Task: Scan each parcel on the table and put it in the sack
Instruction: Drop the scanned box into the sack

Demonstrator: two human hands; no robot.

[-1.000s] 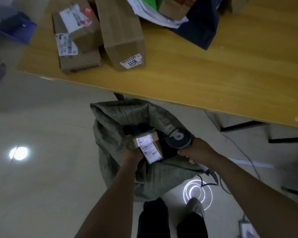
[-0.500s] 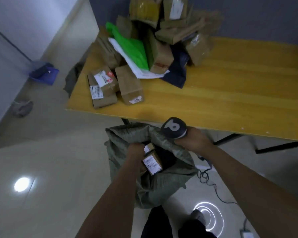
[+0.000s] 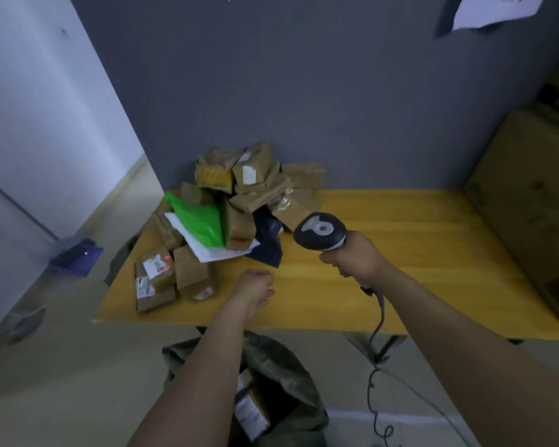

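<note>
**A:** What are the fingers doing?

**B:** On the left hand (image 3: 254, 290) the fingers (image 3: 260, 276) are curling loosely and gripping nothing. That hand is hovering over a bare strip of the tabletop (image 3: 417, 253) at the middle of the frame. The right hand (image 3: 357, 261) is wrapping its fingers round the handle of the scanner (image 3: 320, 232), whose dark head is pointing up-frame, just right of centre.

**A:** And the parcels?

**B:** Most are lying in a pile (image 3: 259, 185) at the upper left of the tabletop, against the grey wall. A green bag (image 3: 202, 221), a white envelope (image 3: 213, 251) and a dark blue bag (image 3: 268, 241) are lying mixed in. Nearer the front edge, a long brown box (image 3: 192, 272) is sitting beside two stacked boxes (image 3: 154, 283).

**A:** Which is closest?

**B:** The long brown box, I'd judge. It is lying left of the empty hand, near but apart. Its long axis is running from the front edge back towards the pile, with the labelled short end facing the edge. The left hand is much nearer than the right, which is occupied with the scanner, so the reach is probably falling to the left.

**A:** The sack?

**B:** The sack (image 3: 288, 369) is standing open on the floor at bottom centre, under the left forearm, with labelled parcels showing inside. The scanner's cable (image 3: 377, 330) is trailing down beside it.
</note>
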